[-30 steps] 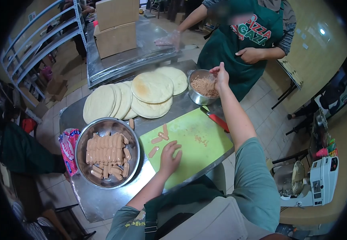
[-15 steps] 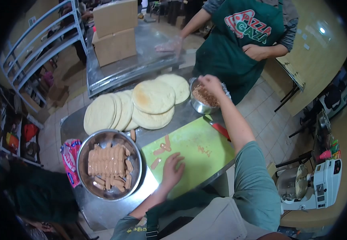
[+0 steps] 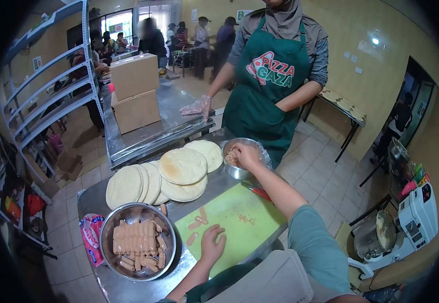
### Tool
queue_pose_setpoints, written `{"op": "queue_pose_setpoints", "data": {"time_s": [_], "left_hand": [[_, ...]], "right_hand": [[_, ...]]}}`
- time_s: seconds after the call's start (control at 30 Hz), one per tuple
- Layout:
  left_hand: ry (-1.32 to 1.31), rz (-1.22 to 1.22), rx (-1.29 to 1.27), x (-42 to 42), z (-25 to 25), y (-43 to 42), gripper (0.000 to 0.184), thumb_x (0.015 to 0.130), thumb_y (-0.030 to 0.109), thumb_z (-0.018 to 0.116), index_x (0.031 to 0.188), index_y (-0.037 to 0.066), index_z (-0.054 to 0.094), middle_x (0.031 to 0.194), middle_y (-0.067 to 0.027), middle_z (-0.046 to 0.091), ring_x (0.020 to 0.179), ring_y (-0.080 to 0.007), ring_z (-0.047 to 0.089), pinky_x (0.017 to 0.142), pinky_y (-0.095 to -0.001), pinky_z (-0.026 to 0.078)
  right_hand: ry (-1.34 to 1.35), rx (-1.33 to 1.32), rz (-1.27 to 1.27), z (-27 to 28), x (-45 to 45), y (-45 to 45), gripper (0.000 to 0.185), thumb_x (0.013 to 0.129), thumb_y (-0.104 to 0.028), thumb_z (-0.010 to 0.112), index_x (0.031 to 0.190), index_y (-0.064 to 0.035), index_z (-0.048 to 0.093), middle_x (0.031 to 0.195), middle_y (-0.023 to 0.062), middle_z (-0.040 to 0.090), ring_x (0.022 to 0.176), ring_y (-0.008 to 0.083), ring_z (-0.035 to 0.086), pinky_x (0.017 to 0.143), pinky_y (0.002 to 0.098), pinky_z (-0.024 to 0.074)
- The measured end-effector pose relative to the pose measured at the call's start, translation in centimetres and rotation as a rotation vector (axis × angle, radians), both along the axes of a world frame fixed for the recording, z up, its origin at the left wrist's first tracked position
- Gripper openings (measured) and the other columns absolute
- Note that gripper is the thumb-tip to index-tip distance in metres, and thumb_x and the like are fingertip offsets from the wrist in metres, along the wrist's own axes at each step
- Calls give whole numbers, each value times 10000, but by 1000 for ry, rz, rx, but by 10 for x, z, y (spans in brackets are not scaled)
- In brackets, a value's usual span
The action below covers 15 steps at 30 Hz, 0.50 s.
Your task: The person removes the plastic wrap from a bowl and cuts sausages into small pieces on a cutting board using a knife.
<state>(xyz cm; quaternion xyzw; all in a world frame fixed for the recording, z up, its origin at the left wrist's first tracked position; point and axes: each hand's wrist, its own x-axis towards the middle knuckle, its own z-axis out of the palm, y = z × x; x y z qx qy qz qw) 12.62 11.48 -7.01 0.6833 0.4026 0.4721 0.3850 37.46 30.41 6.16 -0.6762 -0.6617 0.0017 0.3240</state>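
Observation:
My right hand (image 3: 247, 155) reaches into a metal pot (image 3: 238, 172) of finely chopped brown-pink meat (image 3: 231, 157). Its fingers curl together and downward, the tips hidden inside the pot. My left hand (image 3: 213, 244) rests on the green cutting board (image 3: 249, 230), open, with its fingers apart. Just beyond those fingers lie several sausage pieces (image 3: 198, 222), and a few small chopped bits (image 3: 246, 219) are scattered farther right. A red-handled knife (image 3: 261, 193) lies at the board's far edge, partly under my right forearm.
A steel bowl (image 3: 173, 257) of sausages (image 3: 136, 240) stands left, beside a pink packet (image 3: 92, 237). Round flatbreads (image 3: 183, 166) overlap behind it. Across the table, a person in a green apron (image 3: 265, 76) has a gloved hand (image 3: 197, 107) near cardboard boxes (image 3: 136, 108). A mixer (image 3: 416, 222) stands right.
The view has tilted up, showing more of the room and the other person. My right hand has gone lower into the pot. My left hand stays on the board.

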Motion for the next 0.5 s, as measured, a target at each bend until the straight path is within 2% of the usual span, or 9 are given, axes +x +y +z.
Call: {"op": "queue_pose_setpoints", "data": {"time_s": [0.03, 0.07, 0.13, 0.23, 0.3, 0.43, 0.5], "left_hand": [[-19, -1, 3, 0, -1, 0, 193, 745, 124, 631, 923, 49, 632, 1090, -174, 577, 1033, -341, 533, 892, -403, 418], [-18, -3, 2, 0, -2, 1, 193, 745, 124, 631, 923, 49, 632, 1090, -174, 577, 1033, -341, 533, 892, -403, 418], [-28, -1, -1, 1, 0, 2, 189, 743, 118, 629, 917, 45, 633, 1086, -175, 578, 1026, -340, 537, 890, -399, 421], [0, 18, 42, 1, 5, 0, 178, 742, 100, 621, 907, 36, 631, 1072, -172, 582, 1012, -335, 543, 877, -393, 430], [5, 18, 73, 2, 10, -1, 171, 742, 88, 615, 902, 32, 630, 1060, -171, 583, 1002, -334, 546, 868, -391, 434], [1, 26, 116, 2, 14, -4, 152, 740, 54, 595, 886, 26, 627, 1028, -171, 585, 979, -331, 550, 846, -388, 443], [12, 43, 151, 3, 14, -4, 149, 738, 50, 593, 881, 26, 627, 1024, -169, 585, 972, -330, 551, 842, -389, 444]], "right_hand": [[-9, -186, -16, 15, -8, -16, 234, 801, -151, 578, 1028, -124, 629, 1085, 130, 600, 980, 315, 572, 799, 388, 446], [-7, -187, -17, 15, -11, -28, 234, 801, -151, 578, 1028, -124, 629, 1085, 130, 600, 980, 315, 572, 799, 388, 446], [-200, 287, 138, 4, -13, -59, 273, 796, -130, 568, 1067, -130, 601, 1156, 122, 549, 1056, 308, 525, 872, 402, 394], [-66, 246, 109, -15, -10, -107, 275, 795, -139, 572, 1068, -122, 596, 1133, 108, 553, 1075, 298, 508, 909, 418, 355], [-21, 101, 39, -27, -2, -142, 292, 796, -156, 579, 1084, -117, 591, 1166, 127, 534, 1096, 321, 490, 931, 426, 344], [-123, 144, -131, -86, 19, -185, 322, 790, -165, 586, 1109, -119, 579, 1187, 151, 514, 1132, 332, 457, 974, 436, 315], [-231, 33, -257, -106, 24, -198, 390, 789, -178, 592, 1173, -133, 547, 1214, 173, 495, 1171, 335, 420, 1034, 457, 263]]}}
